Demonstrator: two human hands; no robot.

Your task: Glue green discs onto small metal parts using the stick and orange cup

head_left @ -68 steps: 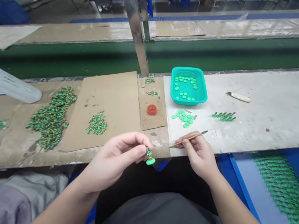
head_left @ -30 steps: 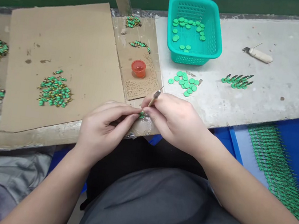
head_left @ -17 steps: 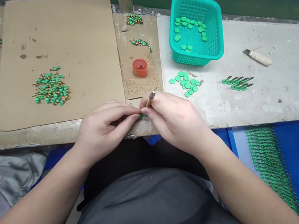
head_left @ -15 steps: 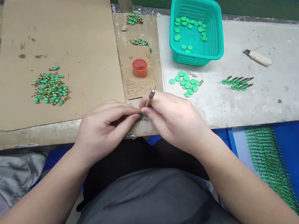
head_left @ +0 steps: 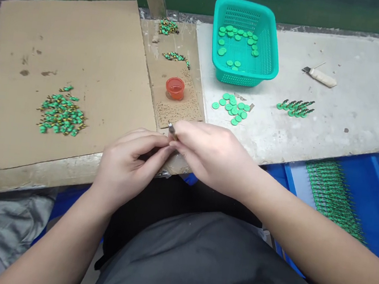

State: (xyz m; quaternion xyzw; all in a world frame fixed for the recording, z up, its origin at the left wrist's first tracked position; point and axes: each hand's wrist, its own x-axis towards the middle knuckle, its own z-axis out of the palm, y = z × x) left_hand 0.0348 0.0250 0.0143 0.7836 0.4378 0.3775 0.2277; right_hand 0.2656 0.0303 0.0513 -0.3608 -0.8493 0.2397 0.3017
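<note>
Green piece, hidden between both hands' fingertips at the bench's [head_left: 317,126] near edge, sits pinched by the left hand [head_left: 127,164]; the right hand [head_left: 208,156], closed around the thin tool [head_left: 172,130], should press gently and squarely.

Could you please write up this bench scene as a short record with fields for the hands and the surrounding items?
left hand: left hand, fingertips pinched together against the right hand's; what they pinch is hidden
right hand: right hand holds a thin tool, its tip poking out above the fingers
cup: small orange cup on a cardboard strip
basket: teal basket with green discs inside
loose discs: green discs on the bench in front of the basket
pile: small green parts on the large cardboard sheet
knife: pale-handled knife at far right
</note>
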